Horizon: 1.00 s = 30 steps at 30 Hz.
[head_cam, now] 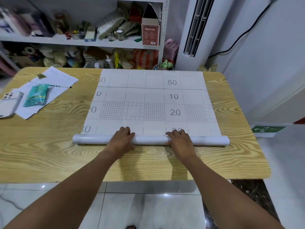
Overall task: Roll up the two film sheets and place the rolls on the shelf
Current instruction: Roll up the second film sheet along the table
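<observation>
Low in frame centre, left hand [123,138] and right hand [180,140] clamp curled fingers over the part-wound roll [151,140] on the table [49,146] — set apart, likely so the gridded film sheet [153,100] winds evenly.

Bare forearms, bare left hand [122,138], bare right hand [180,140]

My film sheet [153,100] read 50, 10, 20 down the right col.; left col. nos. were cut off, approx. 20, 30. Red box [150,34] on shelf [115,44]: lettering too blurry. Green sign [267,129] showed an arrow.
</observation>
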Tool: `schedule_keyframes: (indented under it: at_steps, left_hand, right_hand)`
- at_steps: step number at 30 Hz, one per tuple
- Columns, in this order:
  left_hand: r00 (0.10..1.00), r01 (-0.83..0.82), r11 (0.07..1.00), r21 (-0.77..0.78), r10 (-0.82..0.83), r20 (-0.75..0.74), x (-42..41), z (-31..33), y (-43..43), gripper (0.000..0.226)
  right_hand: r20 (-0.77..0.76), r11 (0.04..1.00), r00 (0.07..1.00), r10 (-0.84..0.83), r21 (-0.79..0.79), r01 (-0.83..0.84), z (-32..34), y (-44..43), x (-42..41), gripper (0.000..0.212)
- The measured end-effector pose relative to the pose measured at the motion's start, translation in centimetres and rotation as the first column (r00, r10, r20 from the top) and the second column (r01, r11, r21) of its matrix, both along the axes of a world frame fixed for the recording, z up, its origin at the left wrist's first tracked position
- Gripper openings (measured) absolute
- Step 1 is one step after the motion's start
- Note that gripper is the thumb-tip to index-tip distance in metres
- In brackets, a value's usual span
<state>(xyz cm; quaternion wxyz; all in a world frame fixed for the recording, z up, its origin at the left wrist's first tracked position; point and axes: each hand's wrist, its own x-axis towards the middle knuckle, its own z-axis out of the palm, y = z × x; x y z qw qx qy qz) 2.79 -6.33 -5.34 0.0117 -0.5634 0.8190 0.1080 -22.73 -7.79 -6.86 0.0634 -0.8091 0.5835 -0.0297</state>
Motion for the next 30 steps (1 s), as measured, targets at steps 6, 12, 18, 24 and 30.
schedule_keyframes:
  at_steps: [6, 12, 18, 24, 30]
  left_hand:
    - [0.995, -0.092, 0.995, 0.036, 0.094, -0.039, -0.2, 0.1, -0.3, 0.059]
    - [0.995, -0.088, 0.995, 0.044, 0.09, -0.037, 0.0, -0.4, -0.5, 0.026]
    - [0.996, -0.074, 0.995, 0.072, 0.07, 0.056, 0.1, -0.1, -0.5, 0.027]
    - [0.998, -0.056, 0.995, 0.077, 0.053, 0.042, 0.3, -0.1, 0.0, 0.035]
    - [0.998, -0.065, 0.994, 0.09, 0.067, -0.012, 0.2, 0.2, 0.9, 0.05]
  right_hand:
    - [0.076, 1.0, 0.997, -0.008, 0.014, 0.007, 0.0, 0.0, 0.1, 0.027]
    - [0.084, 1.0, 0.996, 0.006, -0.013, -0.005, 0.2, 0.3, 0.1, 0.023]
    - [-0.003, 0.998, 1.0, 0.029, -0.057, -0.029, 0.6, 0.7, -0.3, 0.038]
    - [0.03, 0.998, 0.997, 0.068, 0.005, -0.068, 0.6, 0.7, -0.7, 0.044]
    - [0.058, 0.995, 0.994, 0.088, 0.039, -0.09, 0.7, 0.7, -1.0, 0.034]
